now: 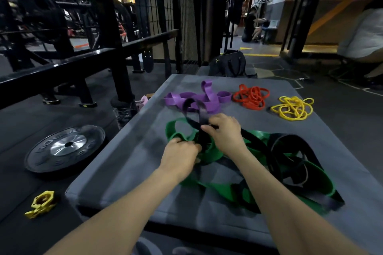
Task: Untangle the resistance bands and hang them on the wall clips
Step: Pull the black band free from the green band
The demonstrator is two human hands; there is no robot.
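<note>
The black band (pixel 275 157) and green band (pixel 209 152) lie intertwined at centre and lower right of the frame, on a grey mat (pixel 132 151). The left hand (pixel 179 154) grips the green band, fingers curled around a loop. The right hand (pixel 224 130) pinches a raised section of the black band. Along the mat's far edge, upper centre to upper right, lie the purple band (pixel 199 98), red band (pixel 251 96) and yellow band (pixel 293 107), each bundled separately. A weight plate (pixel 64 148) lies on the floor at left.
</note>
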